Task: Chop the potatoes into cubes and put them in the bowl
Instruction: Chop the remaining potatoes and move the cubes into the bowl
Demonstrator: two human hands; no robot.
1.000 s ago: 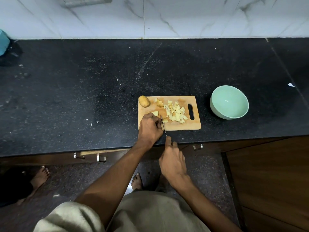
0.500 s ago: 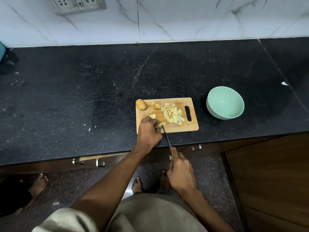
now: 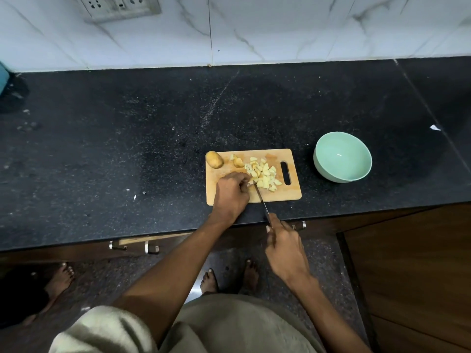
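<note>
Wooden board [image 3: 277, 194] carried one whole potato [image 3: 214, 159] and many cubes [image 3: 263, 175]; right hand [image 3: 285, 248] gripped one knife [image 3: 261, 200], left hand [image 3: 230, 193] hid whatever it pinched.

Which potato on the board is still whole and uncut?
The whole potato at the cutting board's far left corner. It keeps its skin and rounded shape; the chunk beside it and the cube pile show pale cut faces.

No writing, label, brand, number or sign can be read anywhere. The switch plate [image 3: 119, 6] on the wall at 11 o'clock shows only sockets and a switch, and the bowl [image 3: 342, 156] at 3 o'clock is unmarked.
</note>
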